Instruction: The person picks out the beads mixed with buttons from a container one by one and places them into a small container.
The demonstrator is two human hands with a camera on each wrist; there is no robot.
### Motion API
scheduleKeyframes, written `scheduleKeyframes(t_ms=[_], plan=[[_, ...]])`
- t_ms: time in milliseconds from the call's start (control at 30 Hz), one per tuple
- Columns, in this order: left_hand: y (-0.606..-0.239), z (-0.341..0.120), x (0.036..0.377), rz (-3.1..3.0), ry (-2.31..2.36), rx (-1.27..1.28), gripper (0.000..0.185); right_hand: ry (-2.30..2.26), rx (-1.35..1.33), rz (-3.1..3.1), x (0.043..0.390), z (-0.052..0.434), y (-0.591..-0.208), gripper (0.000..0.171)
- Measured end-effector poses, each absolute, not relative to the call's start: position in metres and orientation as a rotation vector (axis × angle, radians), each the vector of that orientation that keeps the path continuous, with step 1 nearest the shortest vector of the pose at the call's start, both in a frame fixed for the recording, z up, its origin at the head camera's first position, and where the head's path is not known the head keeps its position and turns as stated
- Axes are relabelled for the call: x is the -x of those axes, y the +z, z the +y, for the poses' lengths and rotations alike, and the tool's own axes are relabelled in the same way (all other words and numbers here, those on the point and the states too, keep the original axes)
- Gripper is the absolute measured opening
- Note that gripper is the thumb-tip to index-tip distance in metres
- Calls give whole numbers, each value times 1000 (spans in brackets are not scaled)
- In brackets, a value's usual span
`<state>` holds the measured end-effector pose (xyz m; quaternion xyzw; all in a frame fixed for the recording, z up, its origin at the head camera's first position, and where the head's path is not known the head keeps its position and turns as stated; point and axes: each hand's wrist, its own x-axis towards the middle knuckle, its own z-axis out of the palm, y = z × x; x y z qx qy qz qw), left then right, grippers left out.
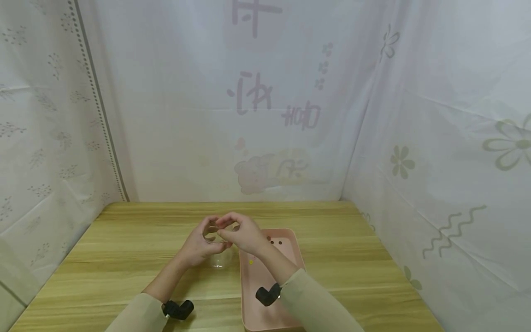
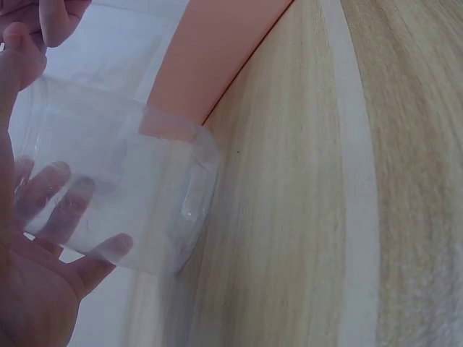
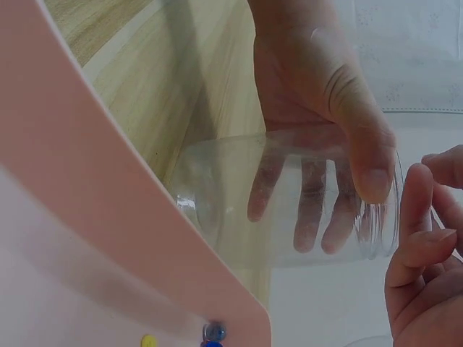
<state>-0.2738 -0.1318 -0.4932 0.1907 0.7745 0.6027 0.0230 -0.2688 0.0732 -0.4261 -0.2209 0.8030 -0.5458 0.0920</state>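
In the head view the clear jar (image 1: 217, 249) is mostly hidden behind the left hand (image 1: 199, 246) and right hand (image 1: 244, 235), so its mouth cannot be made out. The beads (image 1: 274, 240) in the pink tray (image 1: 286, 318) are too small to count, and the tray's near end is cut off by the picture's bottom edge.

Clear jar (image 3: 289, 202), pink tray (image 1: 286, 258), pale wood-grain table (image 1: 124, 258), flower-print curtains (image 1: 435, 138).

**Table and tray**

Your hands hover over a pale wooden table (image 1: 124, 258). Under your right forearm a pink tray (image 1: 290, 244) lies flat on it, just right of your left hand, with a few small beads (image 1: 274, 240) inside.
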Motion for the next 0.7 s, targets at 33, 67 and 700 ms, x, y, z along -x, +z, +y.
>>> scheduleKeyframes(t_ms=[33, 67, 700], plan=[[-493, -132, 274, 2395, 1866, -594, 75, -1628, 659, 2384, 269, 74, -426, 29], [-493, -132, 274, 2393, 1863, -602, 75, -1636, 662, 2383, 269, 74, -426, 29], [-491, -134, 273, 2405, 1861, -606, 75, -1788, 553, 2339, 283, 113, -428, 35]])
